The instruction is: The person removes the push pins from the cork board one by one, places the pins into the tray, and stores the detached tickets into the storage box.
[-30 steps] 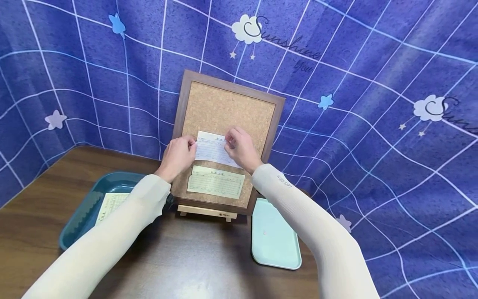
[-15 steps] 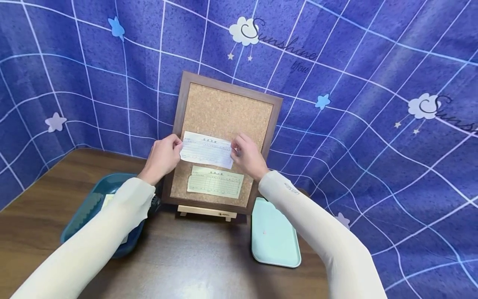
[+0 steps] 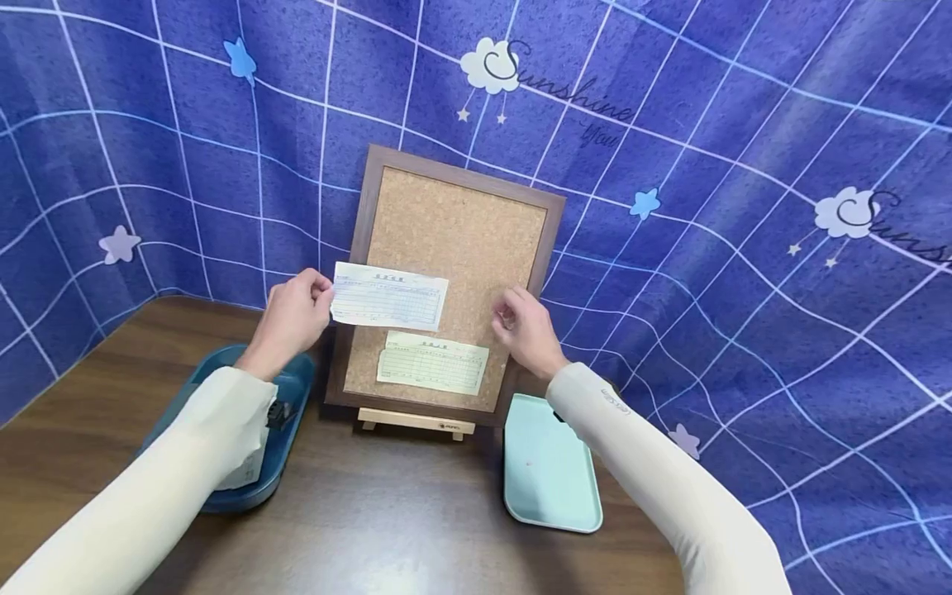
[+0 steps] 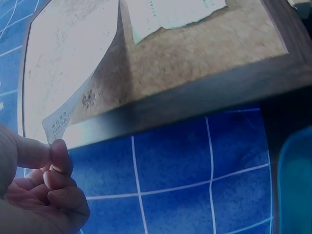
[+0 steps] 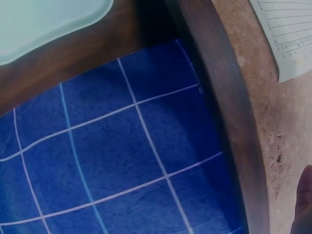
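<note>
My left hand (image 3: 292,314) pinches the left edge of a white printed form slip (image 3: 388,299) between thumb and index finger. The slip hangs in front of the lower left of a framed corkboard (image 3: 457,227), overlapping its frame. In the left wrist view the slip's held corner (image 4: 57,124) bends away from the cork. Below it, a pale green form slip (image 3: 433,364) lies flat against the board. My right hand (image 3: 530,330) is apart from both slips, before the board's right side, thumb and fingers curled together; whether something tiny sits between them is hidden.
The corkboard leans on a small wooden easel (image 3: 416,421) on a brown table (image 3: 357,512). A dark teal tray (image 3: 256,496) with paper in it stands left, partly under my left arm. A mint tray (image 3: 550,487) with a tiny pink speck lies right. A blue patterned curtain (image 3: 669,124) hangs behind.
The white slip has moved left with my left hand, off the cork's middle. My right hand has let go of its right edge and drawn away rightward. The green slip has stayed put.
</note>
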Demonstrator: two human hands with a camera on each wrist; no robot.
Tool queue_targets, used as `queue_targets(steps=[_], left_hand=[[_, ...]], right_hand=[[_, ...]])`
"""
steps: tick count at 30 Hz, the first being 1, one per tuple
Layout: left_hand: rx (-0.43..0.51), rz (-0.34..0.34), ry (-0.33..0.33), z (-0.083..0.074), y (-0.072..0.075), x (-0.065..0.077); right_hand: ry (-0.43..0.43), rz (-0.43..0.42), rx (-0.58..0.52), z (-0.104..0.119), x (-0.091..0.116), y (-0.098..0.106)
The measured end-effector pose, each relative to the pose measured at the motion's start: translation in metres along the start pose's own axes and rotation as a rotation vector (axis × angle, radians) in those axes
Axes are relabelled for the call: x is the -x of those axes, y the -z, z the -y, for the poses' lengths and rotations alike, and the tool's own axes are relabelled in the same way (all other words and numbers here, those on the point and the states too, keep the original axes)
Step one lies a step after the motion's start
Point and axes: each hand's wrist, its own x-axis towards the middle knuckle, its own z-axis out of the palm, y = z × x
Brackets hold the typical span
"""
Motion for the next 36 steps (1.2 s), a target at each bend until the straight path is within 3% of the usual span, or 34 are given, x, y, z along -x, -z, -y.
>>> queue_targets(steps=[11, 20, 36], left_hand=[[-0.006, -0.076, -0.011, 0.015, 0.030, 0.017], [-0.054, -0.024, -0.002, 0.030, 0.063, 0.048], [-0.133, -0.107, 0.032, 0.055, 0.109, 0.093]], right_hand=[[-0.005, -0.014, 0.020, -0.017, 0.030, 0.011], [-0.026, -0.051, -0.004, -0.031, 0.064, 0.006], [-0.121, -0.059, -0.036, -0.049, 0.111, -0.001]])
